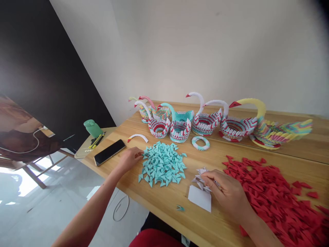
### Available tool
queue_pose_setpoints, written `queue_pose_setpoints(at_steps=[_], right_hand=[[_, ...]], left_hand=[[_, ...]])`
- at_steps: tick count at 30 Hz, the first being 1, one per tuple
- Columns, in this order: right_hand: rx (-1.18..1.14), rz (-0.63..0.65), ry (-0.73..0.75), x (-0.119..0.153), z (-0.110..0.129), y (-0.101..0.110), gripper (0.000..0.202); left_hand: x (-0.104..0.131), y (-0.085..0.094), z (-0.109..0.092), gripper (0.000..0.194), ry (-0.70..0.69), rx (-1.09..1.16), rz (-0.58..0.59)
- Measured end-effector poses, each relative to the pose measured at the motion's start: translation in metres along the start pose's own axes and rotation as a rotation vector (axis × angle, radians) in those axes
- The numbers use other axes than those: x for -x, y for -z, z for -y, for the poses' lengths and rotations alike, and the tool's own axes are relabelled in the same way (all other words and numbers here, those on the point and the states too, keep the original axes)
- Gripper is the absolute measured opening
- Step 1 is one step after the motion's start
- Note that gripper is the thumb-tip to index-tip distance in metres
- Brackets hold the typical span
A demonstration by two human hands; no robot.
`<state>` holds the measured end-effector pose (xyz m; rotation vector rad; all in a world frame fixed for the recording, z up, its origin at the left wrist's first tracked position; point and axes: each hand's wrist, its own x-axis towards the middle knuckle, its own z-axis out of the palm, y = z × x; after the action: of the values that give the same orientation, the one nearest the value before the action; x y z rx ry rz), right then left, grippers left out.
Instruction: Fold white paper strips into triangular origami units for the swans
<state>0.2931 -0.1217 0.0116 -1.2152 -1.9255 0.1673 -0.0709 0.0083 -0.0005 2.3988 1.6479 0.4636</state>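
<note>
Left hand (128, 158), fingers together, touches the teal triangle pile (162, 164). Right of the pile, right hand (227, 192) pinches white folded pieces (202, 179). Beyond: seven paper swans (205, 121), one ring (200, 143).

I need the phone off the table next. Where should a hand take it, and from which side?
Probably by its long edges near the middle, from above. The phone lies flat, screen up, at the table's left corner, with no raised part to pinch. The left hand at the teal pile is nearest.

Left hand (129, 158) stretched forward, fingers loosely curled; right hand (228, 193) nearer body, fingertips pinched.
</note>
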Motion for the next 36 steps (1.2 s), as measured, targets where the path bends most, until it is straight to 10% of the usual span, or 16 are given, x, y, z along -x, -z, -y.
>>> queue_pose_setpoints(at_steps=[16, 28, 36], right_hand=[[0.006, 0.010, 0.044, 0.001, -0.001, -0.001, 0.017], [-0.135, -0.008, -0.104, -0.002, 0.011, -0.005, 0.022], [-0.181, -0.095, -0.133, 0.004, 0.014, -0.002, 0.017]], left_hand=[[0.000, 0.002, -0.011, 0.027, 0.049, 0.128, -0.083], [0.020, -0.034, -0.160, 0.021, -0.238, 0.785, 0.022], [0.028, -0.039, -0.191, 0.016, -0.381, 0.798, -0.025]])
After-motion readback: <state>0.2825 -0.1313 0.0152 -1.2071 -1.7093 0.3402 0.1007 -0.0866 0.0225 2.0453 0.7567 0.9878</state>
